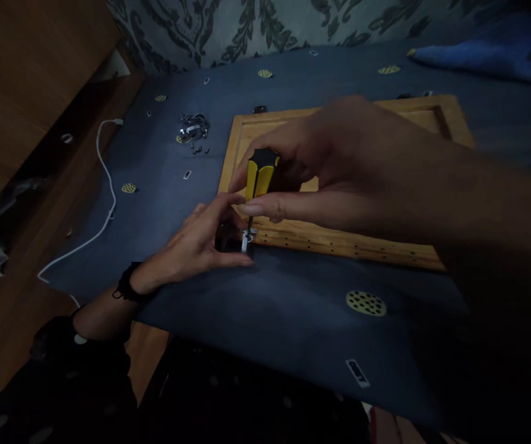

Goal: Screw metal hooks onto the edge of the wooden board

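My right hand [321,166] grips a screwdriver [260,172] by its yellow and black handle, fingertips and thumb closed around it. The shaft points down, its tip at a small shiny metal bracket [245,239] on the near left corner of a wooden panel [339,240]. My left hand [200,237] curves around that corner, thumb below and fingers above, with the bracket between them. Exact finger contact is hard to see in the dim light. A row of small dark holes runs along the panel's near edge.
More metal fittings [193,126] lie in a pile on the dark blue patterned sheet [265,308], with several small screws [198,149] beside them. A white cable [110,209] curves along the left. Blue cloth [478,58] lies at the back right, and wooden furniture [29,80] borders the left.
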Tool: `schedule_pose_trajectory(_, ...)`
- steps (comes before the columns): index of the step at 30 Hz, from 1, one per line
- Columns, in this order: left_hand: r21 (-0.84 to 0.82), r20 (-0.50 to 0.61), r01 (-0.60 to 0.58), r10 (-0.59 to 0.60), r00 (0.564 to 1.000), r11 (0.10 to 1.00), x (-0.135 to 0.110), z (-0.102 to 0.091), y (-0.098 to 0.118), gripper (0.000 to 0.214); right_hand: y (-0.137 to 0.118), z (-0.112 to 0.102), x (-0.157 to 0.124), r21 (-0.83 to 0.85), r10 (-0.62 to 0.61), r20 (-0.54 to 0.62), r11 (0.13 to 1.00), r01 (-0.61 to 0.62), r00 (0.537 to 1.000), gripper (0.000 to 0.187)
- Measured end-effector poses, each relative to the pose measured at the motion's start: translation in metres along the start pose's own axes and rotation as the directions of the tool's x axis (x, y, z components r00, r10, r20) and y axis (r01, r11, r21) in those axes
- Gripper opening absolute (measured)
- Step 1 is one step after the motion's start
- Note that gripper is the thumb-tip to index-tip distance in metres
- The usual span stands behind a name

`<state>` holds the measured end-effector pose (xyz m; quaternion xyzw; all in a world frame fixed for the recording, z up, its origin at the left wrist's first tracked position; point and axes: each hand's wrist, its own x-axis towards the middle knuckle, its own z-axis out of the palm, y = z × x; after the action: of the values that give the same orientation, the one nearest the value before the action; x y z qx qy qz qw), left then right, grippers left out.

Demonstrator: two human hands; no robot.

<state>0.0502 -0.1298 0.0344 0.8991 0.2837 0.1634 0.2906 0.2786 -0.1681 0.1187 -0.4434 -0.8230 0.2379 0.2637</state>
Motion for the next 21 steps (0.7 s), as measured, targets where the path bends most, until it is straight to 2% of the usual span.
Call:
schedule_pose_trajectory(4, -0.001, 0.021, 0.01, -0.01, 1.0, 1.0, 0.001, -0.002, 0.002, 0.073, 0.001, 0.004, 0.002, 0.004, 0.014, -0.044, 1.0, -0.013, 0.999, 0.018)
schedule_pose_trajectory(8, -0.076, 0.048, -0.013, 0.017, 0.999, 0.997, 0.003, -0.002, 0.004, 0.057, -0.001, 0.013, 0.006, -0.08, 0.066, -0.139, 0.994, -0.078, 0.988, 0.025)
schedule_pose_trajectory(11, -0.094, 0.025, -0.033, 0.035, 0.999, 0.995, 0.003, -0.002, 0.003, 0.048, -0.003, 0.018, 0.006, -0.129, 0.081, -0.2, 0.986, -0.109, 0.977, 0.03)
schedule_pose_trajectory(16, -0.037, 0.009, 0.005, -0.005, 1.0, 0.999, 0.002, -0.001, 0.0, 0.053, -0.004, 0.028, 0.005, -0.1, 0.097, -0.249, 0.987, -0.125, 0.964, 0.027)
schedule_pose_trajectory(21, -0.132, 0.041, 0.028, -0.023, 0.999, 0.991, 0.003, -0.002, 0.003, 0.069, -0.004, 0.032, 0.001, -0.119, 0.072, -0.45, 0.983, -0.139, 0.89, 0.03)
